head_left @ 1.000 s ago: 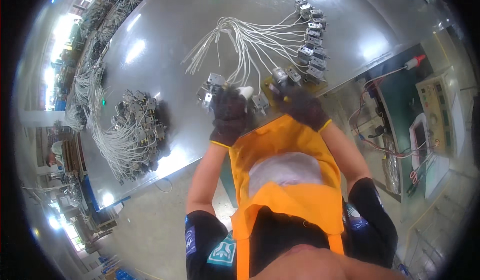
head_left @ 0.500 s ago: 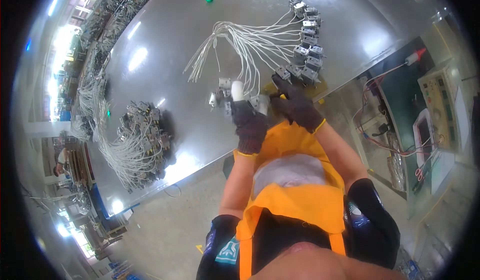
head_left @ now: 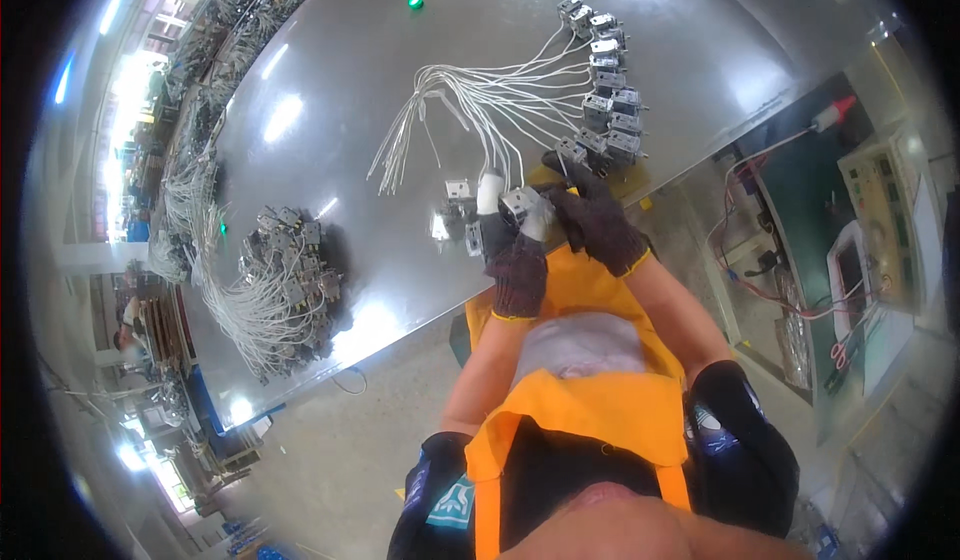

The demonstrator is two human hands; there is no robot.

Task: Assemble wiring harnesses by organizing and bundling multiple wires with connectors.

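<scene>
A small boxy metal part [head_left: 519,202] with white wires is held at the table's near edge by my left hand [head_left: 515,250]. That hand is closed, in a dark glove with white-covered fingertips. Close on its right is my dark-gloved right hand [head_left: 604,222], fingers bent; whatever it grips is hidden. Similar metal parts [head_left: 458,190] lie loose just left of my left hand. A curved row of wired metal parts [head_left: 610,80] runs up from my right hand. Their white wires [head_left: 455,78] gather into one bunch that bends toward the left.
A heap of metal parts [head_left: 290,270] with white wires lies on the left of the shiny table [head_left: 340,110]. Below the table's right edge are an instrument box [head_left: 880,215] with cables, a red-tipped probe [head_left: 832,114] and scissors [head_left: 840,356].
My left hand has shifted slightly right and nearer, with the metal part now clearly visible in its fingers. My right hand has moved only slightly.
</scene>
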